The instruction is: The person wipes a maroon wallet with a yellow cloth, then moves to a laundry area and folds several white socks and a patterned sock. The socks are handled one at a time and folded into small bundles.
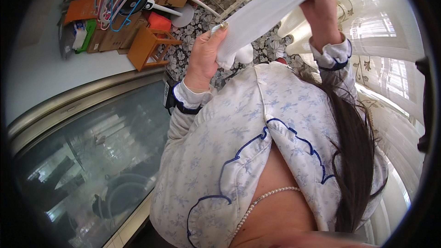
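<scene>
A long white ribbed cloth, which looks like a sock or stocking [267,15], is stretched flat between my two hands. My left hand [203,51] pinches its lower end, with the thumb on top. Higher up and to the right, my right hand [320,10] grips the other end; some of those fingers are cut off by the picture's top edge. A rounded white fabric end [244,54] hangs below the cloth near my left hand. Whether it is part of the same piece, I cannot tell. The cloth is held in the air above the patterned floor [275,46].
Several plastic and wire hangers [112,0] hang at the upper left, before a fan [134,1] and cardboard boxes [117,36]. A wooden stool [144,48] stands on the floor. Sheer curtains [375,38] hang close on my right. A framed glass panel [103,158] is on my left.
</scene>
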`<state>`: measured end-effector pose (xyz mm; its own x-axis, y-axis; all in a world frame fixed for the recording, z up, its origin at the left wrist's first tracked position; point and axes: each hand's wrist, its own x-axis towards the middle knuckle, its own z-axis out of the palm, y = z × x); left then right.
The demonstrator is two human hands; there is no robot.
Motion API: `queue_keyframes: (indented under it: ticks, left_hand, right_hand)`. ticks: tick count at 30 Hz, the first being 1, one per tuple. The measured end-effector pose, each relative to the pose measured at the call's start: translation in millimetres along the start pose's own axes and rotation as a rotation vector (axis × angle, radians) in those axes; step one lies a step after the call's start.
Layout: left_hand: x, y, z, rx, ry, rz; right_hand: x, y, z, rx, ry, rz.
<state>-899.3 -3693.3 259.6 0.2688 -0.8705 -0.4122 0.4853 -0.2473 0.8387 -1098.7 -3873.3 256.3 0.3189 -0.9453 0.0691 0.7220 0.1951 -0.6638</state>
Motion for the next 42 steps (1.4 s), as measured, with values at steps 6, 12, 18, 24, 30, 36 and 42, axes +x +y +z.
queue_keyframes:
  ticks: [6, 12, 18, 24, 30, 36, 42]
  left_hand:
    - [5.3, 15.4, -38.2, -0.104, 0.003, 0.164]
    - [0.8, 31.4, -49.9, -0.402, -0.062, 0.171]
    - [-10.6, 39.5, -37.9, -0.34, -0.117, 0.284]
    - [-22.4, 35.5, -20.4, -0.109, -0.184, 0.419]
    - [-28.0, 29.3, -17.6, 0.403, -0.003, 0.505]
    - [-29.3, 35.1, -22.0, 0.654, -0.002, 0.538]
    - [-28.5, 42.4, -22.1, 0.239, 0.06, 0.451]
  right_hand:
    - [2.4, -16.6, 7.1, -1.531, 0.165, -0.778]
    - [-1.2, 30.6, 18.3, -1.389, -0.269, -0.426]
    - [-64.0, 59.0, 63.8, -1.074, -0.672, -0.353]
    - [-64.9, 67.8, 79.9, -1.0, -0.64, -0.294]
    - [-70.3, 75.9, 71.5, -0.719, -0.549, 0.046]
    - [-66.8, 74.6, 71.9, -0.448, -0.532, 0.21]
    - [-63.9, 70.5, 70.7, -0.426, -0.542, 0.25]
